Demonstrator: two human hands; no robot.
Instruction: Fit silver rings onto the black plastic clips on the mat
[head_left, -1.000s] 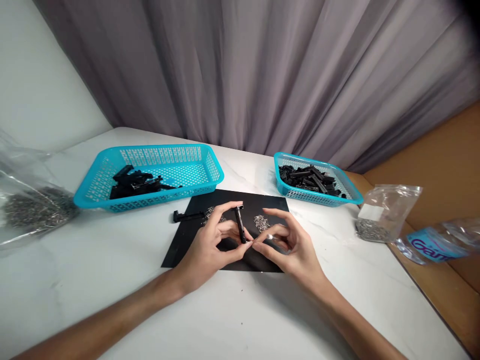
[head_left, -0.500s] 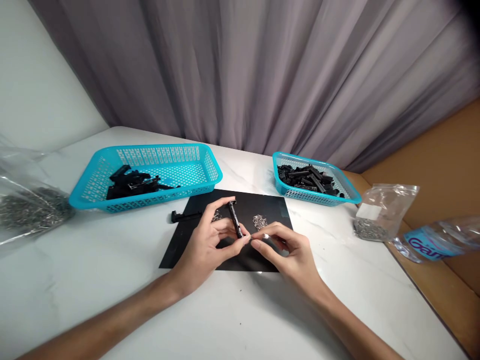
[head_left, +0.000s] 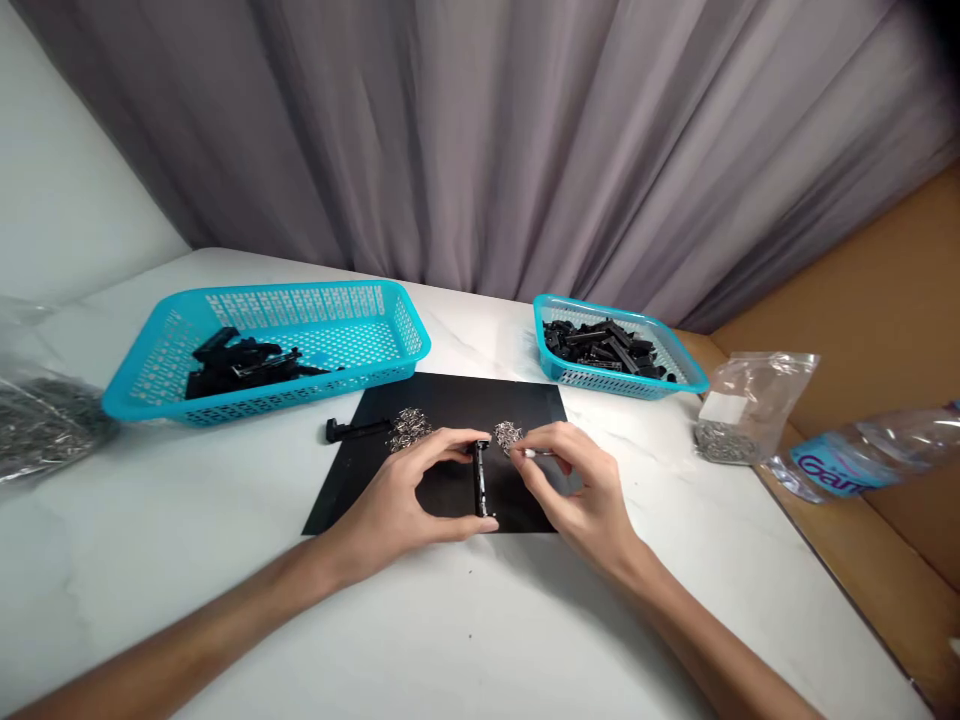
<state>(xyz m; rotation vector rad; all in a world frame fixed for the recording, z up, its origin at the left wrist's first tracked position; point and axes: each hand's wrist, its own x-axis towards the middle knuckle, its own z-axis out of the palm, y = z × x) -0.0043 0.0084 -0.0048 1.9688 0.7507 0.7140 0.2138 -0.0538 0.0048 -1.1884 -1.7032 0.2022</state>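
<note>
The black part (head_left: 481, 482) is above the black sheet (head_left: 450, 394), and I have it in my left hand (head_left: 390, 510), spanned end to end: thumb at its near end, fingers at the far one. Bright metal shows along its length. My right hand (head_left: 589, 485) is drawn narrow at the right metal pile (head_left: 507, 434), a white-tipped stick (head_left: 531, 453) held among its fingers. I judge this to be the pick-up step, though I can't tell whether a tiny piece is already pinched. The next move calls for a fine pinch on the right, with the stick kept out of the way, and a steady hold on the left.

Beside the left metal pile (head_left: 409, 430), another black part (head_left: 349, 431) lies across the sheet's edge onto the table (head_left: 480, 620). Beyond sit the left basket (head_left: 416, 350) and right basket (head_left: 600, 382), both bearing more black parts.
</note>
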